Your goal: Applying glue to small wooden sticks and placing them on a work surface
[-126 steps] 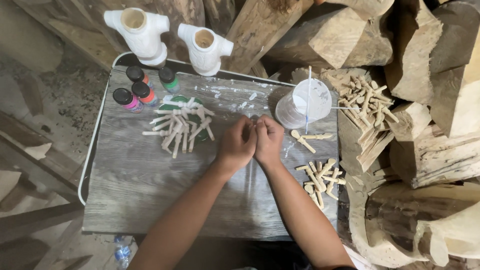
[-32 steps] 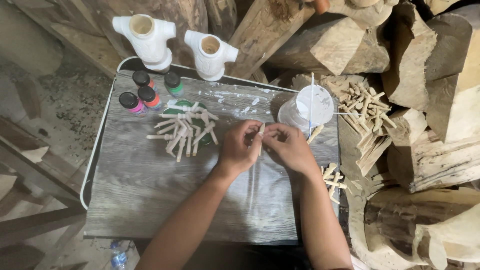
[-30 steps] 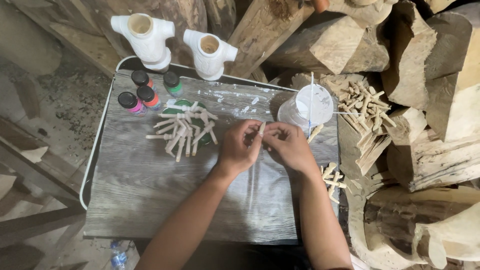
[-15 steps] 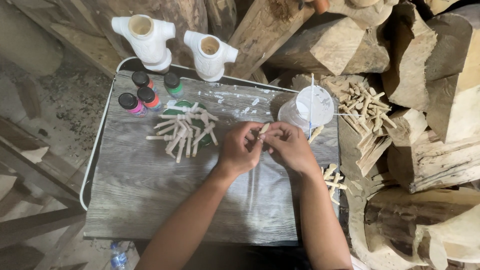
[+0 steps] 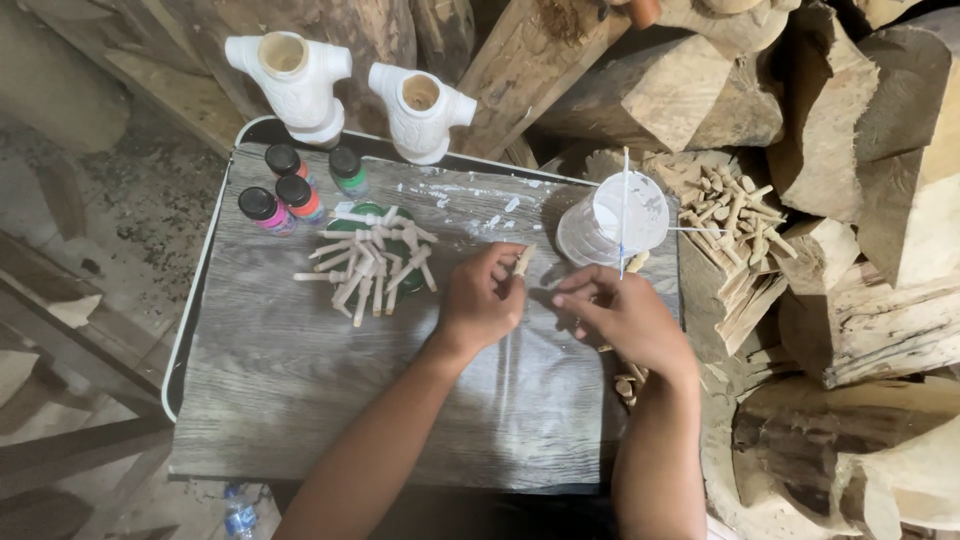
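- left hand (image 5: 480,305) pinches peg (image 5: 522,260) upright, tip exposed
- right hand (image 5: 622,315) at 3 o'clock, fingers closed, probably on a brush
- cup (image 5: 615,220) at 1 o'clock, within reach

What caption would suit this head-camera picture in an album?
Left hand pinches a small wooden peg over a grey tray table, right hand beside a plastic cup.

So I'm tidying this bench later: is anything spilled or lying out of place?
Yes. White smears and flecks streak the grey board near the clear cup. Wooden pegs lie heaped over a green lid, and a few more sit at the board's right edge by the right hand.
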